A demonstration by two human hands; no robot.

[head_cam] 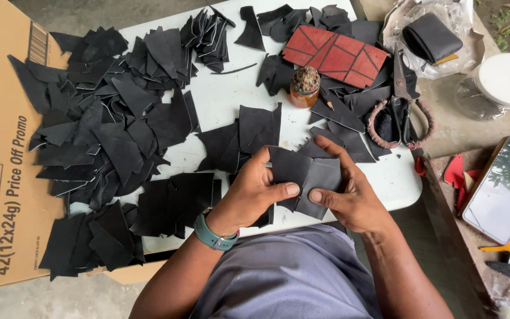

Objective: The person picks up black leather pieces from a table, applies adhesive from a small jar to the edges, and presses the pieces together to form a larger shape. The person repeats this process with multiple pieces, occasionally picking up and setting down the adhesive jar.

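Both my hands hold joined black leather pieces (305, 174) just above the near edge of a white table (225, 100). My left hand (255, 192), with a teal watch on its wrist, pinches the left part with the thumb on top. My right hand (346, 195) grips the right part, its thumb pressed beside the left thumb. Several cut black leather pieces (107, 136) lie spread over the table's left half, and another small stack (246, 133) sits just beyond my hands.
A red panelled leather sheet (334, 56) lies at the back, a small amber jar (304, 88) in front of it. Large scissors (401, 100) rest at the right edge. A cardboard sheet (7, 147) lies left. A phone (503, 186) and white container (506, 80) sit right.
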